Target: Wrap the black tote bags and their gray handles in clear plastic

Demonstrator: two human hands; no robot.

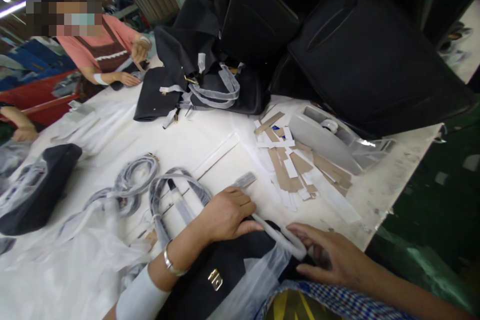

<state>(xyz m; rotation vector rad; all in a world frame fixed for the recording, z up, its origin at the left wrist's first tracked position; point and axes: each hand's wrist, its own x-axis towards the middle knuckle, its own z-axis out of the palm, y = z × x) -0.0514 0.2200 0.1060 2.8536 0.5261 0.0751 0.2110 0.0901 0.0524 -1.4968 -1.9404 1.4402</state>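
Fingers [244, 206] of the left hand [222, 215] curl by a handle [297, 248] on a black bag [234, 255], bottom centre, grip unclear; the right hand [332, 255] spreads its fingers around the bend.

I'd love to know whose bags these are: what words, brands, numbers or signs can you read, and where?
No readable text anywhere.
Blue patch among the paper scraps: too small to tell whether it is print.
Gold-coloured clasp on the black bag: no lettering can be made out.
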